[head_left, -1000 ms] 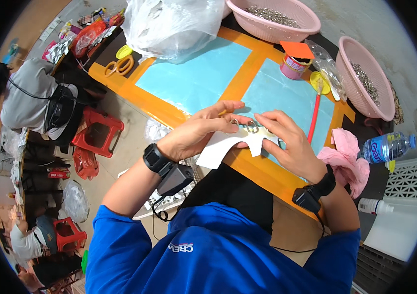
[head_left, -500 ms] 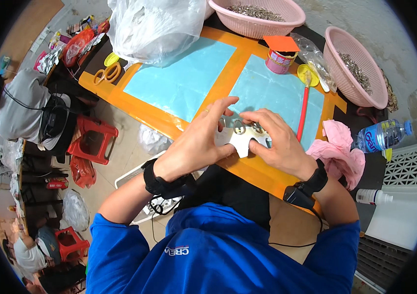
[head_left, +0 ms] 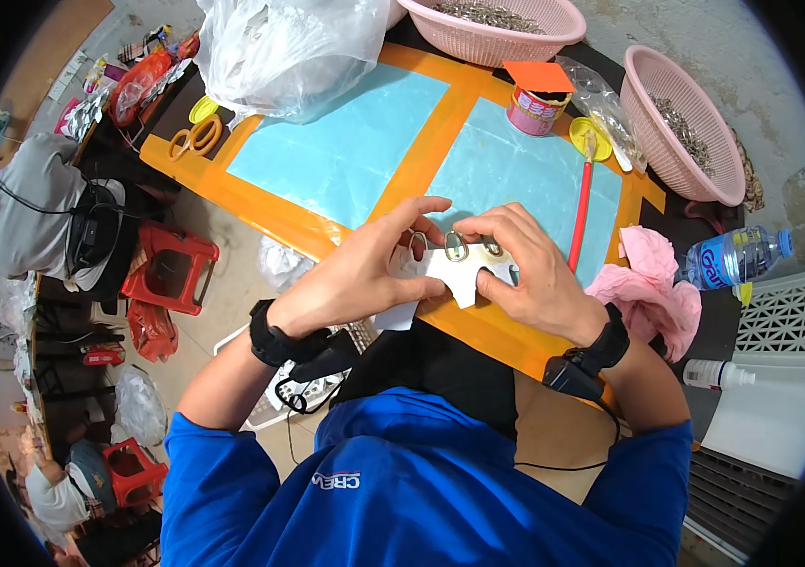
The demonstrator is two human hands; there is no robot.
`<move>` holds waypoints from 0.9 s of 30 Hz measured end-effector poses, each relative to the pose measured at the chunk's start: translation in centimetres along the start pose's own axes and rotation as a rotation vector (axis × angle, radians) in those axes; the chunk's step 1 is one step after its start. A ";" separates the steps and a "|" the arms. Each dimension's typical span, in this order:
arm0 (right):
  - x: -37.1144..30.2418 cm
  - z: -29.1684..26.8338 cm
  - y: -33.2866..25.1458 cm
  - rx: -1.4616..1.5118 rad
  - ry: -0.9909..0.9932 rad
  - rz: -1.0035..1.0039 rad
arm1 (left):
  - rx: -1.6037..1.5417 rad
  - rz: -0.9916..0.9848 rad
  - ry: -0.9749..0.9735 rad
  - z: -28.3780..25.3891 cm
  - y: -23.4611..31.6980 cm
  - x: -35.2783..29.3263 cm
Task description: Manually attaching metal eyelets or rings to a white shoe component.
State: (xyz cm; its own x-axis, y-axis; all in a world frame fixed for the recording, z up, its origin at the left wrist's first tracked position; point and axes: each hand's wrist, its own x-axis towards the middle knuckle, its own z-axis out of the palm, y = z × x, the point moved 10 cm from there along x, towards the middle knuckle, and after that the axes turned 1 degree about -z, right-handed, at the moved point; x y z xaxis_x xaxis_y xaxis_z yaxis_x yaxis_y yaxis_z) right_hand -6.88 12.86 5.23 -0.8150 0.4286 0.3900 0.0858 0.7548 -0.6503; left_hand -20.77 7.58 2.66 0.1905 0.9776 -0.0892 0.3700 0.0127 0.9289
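Note:
Between my two hands, above the near edge of the table, is a white notched card (head_left: 460, 275). Along its far edge sit a few oval metal clips (head_left: 456, 247). My left hand (head_left: 350, 282) grips the card's left part, thumb on its near side and the index finger raised and bent above. On the right side my right hand (head_left: 542, 282) pinches the card, its thumb against the near edge and fingers curled over the clips. Fingers hide part of the clips. A second white piece (head_left: 396, 317) shows below my left hand.
Blue sheets (head_left: 331, 156) framed in orange tape cover the table. Around it lie a plastic bag (head_left: 289, 57), scissors (head_left: 196, 139), a tin (head_left: 535, 111), a red-handled brush (head_left: 582, 213), a pink cloth (head_left: 653, 293), a bottle (head_left: 733, 259) and pink baskets (head_left: 643, 104) of metal pieces.
My left hand has shifted a little to the left, still on the card. A white piece now shows below it. The whole view has shifted slightly.

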 end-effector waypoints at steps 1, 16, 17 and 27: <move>-0.1 0.0 0.1 0.015 0.000 0.009 | -0.055 -0.015 -0.036 0.1 -0.1 0.0; 0.1 0.5 0.0 0.239 -0.069 0.070 | -0.409 -0.099 -0.155 0.1 -0.8 0.4; 0.1 0.5 0.0 0.247 -0.074 0.073 | -0.419 -0.099 -0.152 0.1 -0.8 0.4; -0.3 1.0 -0.1 0.136 -0.008 0.000 | -0.523 -0.049 -0.185 -0.1 -1.3 1.3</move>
State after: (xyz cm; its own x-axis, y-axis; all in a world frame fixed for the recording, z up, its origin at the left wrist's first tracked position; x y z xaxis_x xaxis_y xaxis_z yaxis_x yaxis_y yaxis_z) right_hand -7.22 12.18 4.55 -0.8193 0.4243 0.3856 0.0077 0.6807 -0.7325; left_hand -21.08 8.81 1.35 0.3586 0.9205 -0.1551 -0.1087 0.2062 0.9725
